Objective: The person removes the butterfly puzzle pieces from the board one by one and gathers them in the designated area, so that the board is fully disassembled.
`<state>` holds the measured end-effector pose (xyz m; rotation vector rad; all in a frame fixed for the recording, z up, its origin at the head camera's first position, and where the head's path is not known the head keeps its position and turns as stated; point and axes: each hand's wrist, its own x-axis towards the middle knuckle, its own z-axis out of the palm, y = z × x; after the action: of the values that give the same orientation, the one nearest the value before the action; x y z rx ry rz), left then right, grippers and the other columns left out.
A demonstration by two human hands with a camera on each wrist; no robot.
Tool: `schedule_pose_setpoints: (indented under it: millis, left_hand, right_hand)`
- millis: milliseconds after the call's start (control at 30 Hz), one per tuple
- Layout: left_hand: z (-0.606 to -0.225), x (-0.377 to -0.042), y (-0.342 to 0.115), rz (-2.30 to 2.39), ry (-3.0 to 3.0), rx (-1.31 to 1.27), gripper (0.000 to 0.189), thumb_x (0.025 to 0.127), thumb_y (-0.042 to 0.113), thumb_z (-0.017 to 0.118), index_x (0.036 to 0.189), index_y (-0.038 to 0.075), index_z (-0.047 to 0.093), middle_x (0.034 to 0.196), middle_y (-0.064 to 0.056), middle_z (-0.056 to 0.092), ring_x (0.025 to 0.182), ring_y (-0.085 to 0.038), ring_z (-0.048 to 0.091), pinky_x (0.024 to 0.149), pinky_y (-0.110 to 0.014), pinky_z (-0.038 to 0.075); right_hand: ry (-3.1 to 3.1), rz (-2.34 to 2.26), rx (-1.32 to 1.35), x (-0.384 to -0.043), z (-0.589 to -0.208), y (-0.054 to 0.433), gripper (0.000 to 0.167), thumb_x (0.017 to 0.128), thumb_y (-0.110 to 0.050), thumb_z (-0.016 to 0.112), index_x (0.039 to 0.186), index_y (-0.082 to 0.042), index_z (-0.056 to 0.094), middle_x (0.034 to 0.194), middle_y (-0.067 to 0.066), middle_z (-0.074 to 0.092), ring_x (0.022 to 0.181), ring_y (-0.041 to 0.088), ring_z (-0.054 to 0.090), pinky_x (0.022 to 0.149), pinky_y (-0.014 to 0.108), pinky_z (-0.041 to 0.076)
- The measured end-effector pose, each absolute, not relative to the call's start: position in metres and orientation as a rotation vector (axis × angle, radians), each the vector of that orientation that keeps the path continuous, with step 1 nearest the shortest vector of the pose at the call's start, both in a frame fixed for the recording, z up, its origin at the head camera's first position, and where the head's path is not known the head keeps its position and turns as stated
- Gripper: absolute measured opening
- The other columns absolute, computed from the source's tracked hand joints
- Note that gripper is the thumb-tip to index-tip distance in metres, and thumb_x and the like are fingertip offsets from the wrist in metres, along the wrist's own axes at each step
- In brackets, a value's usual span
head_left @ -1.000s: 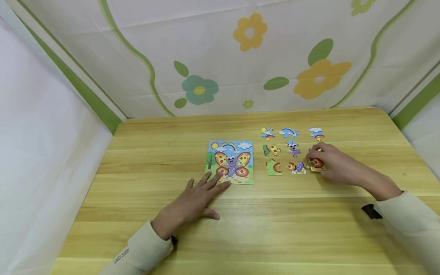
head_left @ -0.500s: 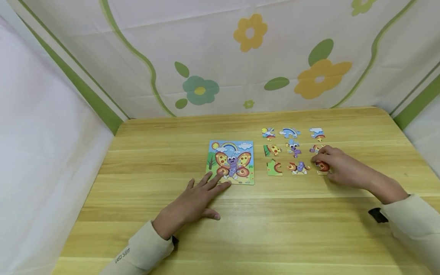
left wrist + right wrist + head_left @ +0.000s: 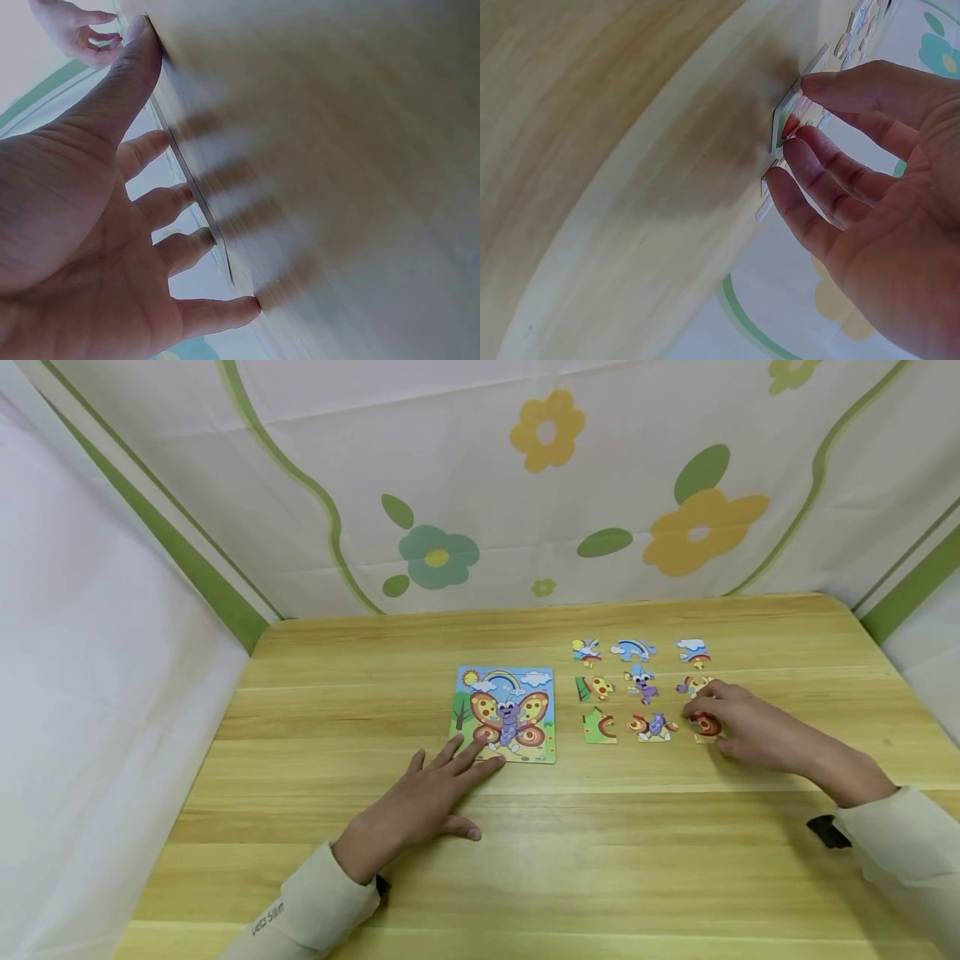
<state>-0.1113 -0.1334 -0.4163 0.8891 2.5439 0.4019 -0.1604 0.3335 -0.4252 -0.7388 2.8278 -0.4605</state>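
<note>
My left hand (image 3: 416, 810) lies with spread, fairly straight fingers, their tips on the lower left of a square butterfly picture board (image 3: 540, 693); the thumb rests on the table. My right hand (image 3: 768, 731) pinches the lower-right puzzle piece (image 3: 707, 725), red-brown wing swirl facing up. In the right wrist view, thumb and fingertips sit at opposite edges of that puzzle piece (image 3: 791, 120), which lies at the table surface. Just left of it is a piece with the butterfly's feet (image 3: 654, 727). Right fingers partly cover a wing piece (image 3: 693, 685) above.
Several more puzzle pieces lie in spaced rows right of the board, among them a rainbow piece (image 3: 633, 650), a cloud piece (image 3: 692, 652) and a green corner piece (image 3: 599, 727). Behind the wooden table (image 3: 525, 877) hangs a white flowered cloth (image 3: 495, 485).
The right hand has slid the lower-right puzzle piece a short way to the right, apart from the feet piece, and then almost stopped. The left hand has stayed in place.
</note>
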Motion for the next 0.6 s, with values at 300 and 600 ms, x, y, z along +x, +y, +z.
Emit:
schedule_pose_setpoints:
  millis: [300,600]
  left_hand:
    - [-0.4144,-0.1101,-0.1339,0.423,2.541,0.88,0.092,0.088,0.046,0.077,0.166,0.024,0.034,0.177,-0.01,0.016,0.161,-0.045,0.017,0.115,-0.082,0.023]
    - [-0.4177,-0.1079,-0.1344,0.398,2.554,0.891,0.091,0.09,0.049,0.075,0.167,0.026,0.031,0.177,-0.01,0.015,0.161,-0.045,0.015,0.115,-0.081,0.024]
  right_hand:
    - [2.831,-0.459,-0.729,-0.1607,-0.4262,0.3337,0.048,0.076,0.015,0.075,0.12,0.0,0.071,0.119,0.021,0.064,0.109,0.041,0.063,0.083,0.052,0.054]
    - [2.931,-0.466,-0.809,-0.1589,-0.4245,0.3283,0.039,0.079,0.009,0.082,0.116,-0.001,0.073,0.116,0.019,0.066,0.103,0.036,0.064,0.081,0.051,0.055]
